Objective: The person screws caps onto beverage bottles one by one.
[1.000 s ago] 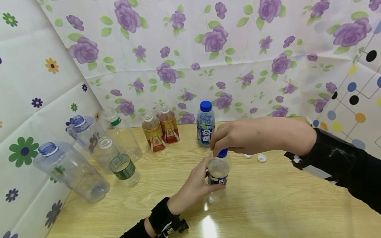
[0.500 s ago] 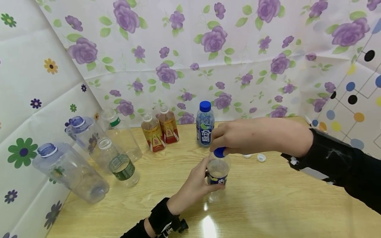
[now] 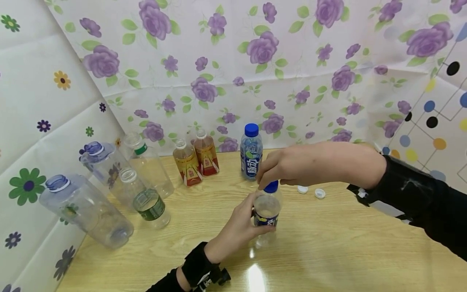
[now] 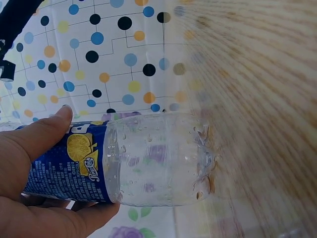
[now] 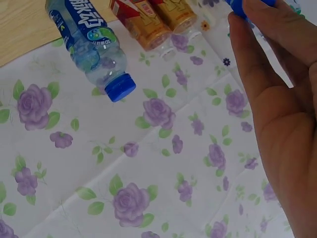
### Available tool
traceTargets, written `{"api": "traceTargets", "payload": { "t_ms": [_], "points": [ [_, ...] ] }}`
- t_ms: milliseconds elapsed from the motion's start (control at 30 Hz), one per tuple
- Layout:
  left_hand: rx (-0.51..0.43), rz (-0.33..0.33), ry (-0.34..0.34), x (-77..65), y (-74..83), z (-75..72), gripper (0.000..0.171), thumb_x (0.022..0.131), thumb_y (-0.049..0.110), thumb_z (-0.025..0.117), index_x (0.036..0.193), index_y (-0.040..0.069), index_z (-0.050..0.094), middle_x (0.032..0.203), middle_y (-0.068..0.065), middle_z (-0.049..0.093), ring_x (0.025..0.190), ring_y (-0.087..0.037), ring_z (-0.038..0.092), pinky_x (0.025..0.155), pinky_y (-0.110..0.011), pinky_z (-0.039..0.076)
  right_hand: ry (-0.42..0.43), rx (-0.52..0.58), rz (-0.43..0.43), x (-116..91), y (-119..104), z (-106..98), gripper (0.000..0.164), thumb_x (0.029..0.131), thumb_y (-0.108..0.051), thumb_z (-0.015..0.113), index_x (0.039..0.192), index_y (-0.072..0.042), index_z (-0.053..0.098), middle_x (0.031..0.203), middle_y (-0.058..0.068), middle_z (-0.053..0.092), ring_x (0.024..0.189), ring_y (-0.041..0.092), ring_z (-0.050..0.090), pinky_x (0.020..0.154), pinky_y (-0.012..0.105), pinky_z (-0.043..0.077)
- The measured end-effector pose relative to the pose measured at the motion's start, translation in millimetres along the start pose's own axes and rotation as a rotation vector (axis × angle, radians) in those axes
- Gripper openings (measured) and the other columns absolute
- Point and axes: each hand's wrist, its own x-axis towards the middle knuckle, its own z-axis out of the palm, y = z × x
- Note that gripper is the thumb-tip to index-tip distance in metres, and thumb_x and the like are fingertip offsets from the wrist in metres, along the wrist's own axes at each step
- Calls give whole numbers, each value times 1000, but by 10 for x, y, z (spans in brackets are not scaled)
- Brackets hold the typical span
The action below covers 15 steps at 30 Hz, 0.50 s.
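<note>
A clear plastic bottle (image 3: 267,207) with a dark blue lemon label (image 4: 74,161) stands upright on the table. My left hand (image 3: 238,227) grips it round the label; in the left wrist view the thumb lies along one side and the fingers along the other. Above, my right hand (image 3: 284,166) pinches the blue cap (image 3: 271,187) at the bottle's mouth. In the right wrist view only part of that cap shows at the top edge, between finger and thumb. Just behind the right hand stands a blue-capped drink bottle (image 3: 251,152).
Two open tea bottles (image 3: 206,154) stand at the back. Several uncapped clear bottles, among them a green-labelled bottle (image 3: 149,205) and a large bluish bottle (image 3: 87,215), fill the left side. Two white caps (image 3: 320,193) lie right of the hands. Flowered sheets (image 3: 219,61) wall the table.
The right hand lifted a little off and turned at the cap, then came back to a similar pinch. The left hand and bottle stay in place.
</note>
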Motion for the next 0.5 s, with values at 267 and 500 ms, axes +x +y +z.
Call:
{"api": "traceTargets", "payload": {
  "t_ms": [267, 500],
  "points": [
    [-11, 9, -8, 4, 3, -1, 90, 83, 11, 86, 155, 13, 32, 145, -9, 51, 132, -26, 53, 106, -33, 52, 20, -21, 10, 23, -19, 19, 26, 93, -4, 73, 119, -6, 73, 116, 5, 68, 105, 17, 67, 85, 25, 60],
    [-16, -4, -8, 5, -12, -7, 89, 84, 15, 86, 155, 14, 33, 144, -9, 51, 133, -26, 52, 106, -34, 51, -42, -23, 98, 70, -84, -28, 25, 97, -11, 71, 121, -5, 72, 111, 6, 67, 96, 15, 67, 79, 24, 60]
  ]
}}
